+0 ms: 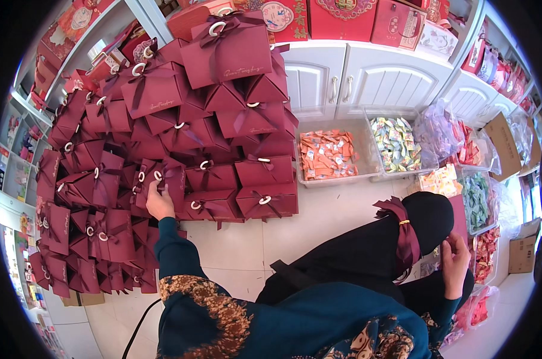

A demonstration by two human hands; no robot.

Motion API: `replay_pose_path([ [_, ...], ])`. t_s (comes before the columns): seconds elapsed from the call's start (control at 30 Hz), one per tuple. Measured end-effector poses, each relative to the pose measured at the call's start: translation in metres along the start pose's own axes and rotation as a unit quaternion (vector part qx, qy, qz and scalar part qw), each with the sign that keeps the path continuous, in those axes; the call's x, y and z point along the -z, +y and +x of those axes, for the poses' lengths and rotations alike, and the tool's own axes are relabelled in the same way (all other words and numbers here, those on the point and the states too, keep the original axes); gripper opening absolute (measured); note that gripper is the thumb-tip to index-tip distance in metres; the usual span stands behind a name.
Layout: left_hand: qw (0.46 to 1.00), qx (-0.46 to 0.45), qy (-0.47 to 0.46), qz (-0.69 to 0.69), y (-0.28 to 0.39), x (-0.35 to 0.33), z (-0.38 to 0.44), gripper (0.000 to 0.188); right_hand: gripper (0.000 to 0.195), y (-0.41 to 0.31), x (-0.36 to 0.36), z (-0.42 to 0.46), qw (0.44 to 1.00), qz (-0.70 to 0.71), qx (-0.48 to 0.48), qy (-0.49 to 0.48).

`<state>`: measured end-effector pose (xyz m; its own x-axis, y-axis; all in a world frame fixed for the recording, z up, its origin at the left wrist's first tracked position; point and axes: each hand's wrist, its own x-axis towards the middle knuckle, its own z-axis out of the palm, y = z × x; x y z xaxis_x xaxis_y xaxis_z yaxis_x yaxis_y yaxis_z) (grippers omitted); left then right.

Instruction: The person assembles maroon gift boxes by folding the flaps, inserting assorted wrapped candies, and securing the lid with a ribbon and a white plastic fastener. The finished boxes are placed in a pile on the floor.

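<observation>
My left hand [160, 200] reaches into a large stack of maroon gift boxes, its fingers curled at the bow and white ring handle of one box [174, 179]. Ribbon-tied boxes like it surround it on every side. On the right, my right hand [456, 264] is bent beside my black-clad knee. A flat maroon piece [459, 215], perhaps a box or card, shows behind the knee near that hand. Whether the fingers grip it is hidden. A bundle of maroon ribbons [405, 242], cinched with a gold band, drapes over the knee.
Clear plastic bins hold orange packets [327, 152], yellow-green packets [394, 143], green packets [475, 202] and red packets [486, 256]. Crumpled plastic bags [439, 130] and a cardboard box [502, 143] stand at right. White cabinets [392, 76] line the back; a black cable [138, 327] crosses the floor.
</observation>
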<state>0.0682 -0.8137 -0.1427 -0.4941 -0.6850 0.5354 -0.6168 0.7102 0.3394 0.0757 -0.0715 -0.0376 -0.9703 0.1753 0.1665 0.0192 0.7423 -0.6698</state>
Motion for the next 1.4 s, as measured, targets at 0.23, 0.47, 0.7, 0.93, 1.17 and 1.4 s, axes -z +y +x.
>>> replay_pose_path([
  [0.23, 0.993, -0.070, 0.092, 0.005, -0.017, -0.013, 0.000, 0.027, 0.025, -0.002, -0.001, 0.000, 1.000, -0.010, 0.001, 0.001],
  [0.47, 0.986, -0.127, 0.075, 0.083, -0.003, -0.004, -0.002, 0.060, 0.019, -0.004, 0.011, -0.014, 1.000, -0.017, 0.008, 0.024],
  [0.7, 0.971, -0.152, 0.161, 0.092, -0.023, -0.012, 0.035, 0.069, 0.017, 0.000, 0.063, -0.023, 0.995, -0.018, 0.001, 0.098],
  [0.93, 0.914, -0.265, 0.120, -0.284, 0.203, 0.001, 0.017, 0.034, 0.016, 0.050, 0.120, -0.053, 0.967, 0.017, -0.060, 0.245],
  [1.17, 0.699, -0.538, -0.175, -0.437, 0.457, -0.059, -0.129, 0.026, 0.015, 0.114, 0.165, -0.101, 0.877, 0.163, -0.128, 0.434],
  [1.4, 0.470, -0.530, -0.613, -0.351, 0.668, -0.058, -0.322, 0.023, 0.024, 0.248, 0.129, -0.110, 0.831, 0.315, -0.359, 0.284],
])
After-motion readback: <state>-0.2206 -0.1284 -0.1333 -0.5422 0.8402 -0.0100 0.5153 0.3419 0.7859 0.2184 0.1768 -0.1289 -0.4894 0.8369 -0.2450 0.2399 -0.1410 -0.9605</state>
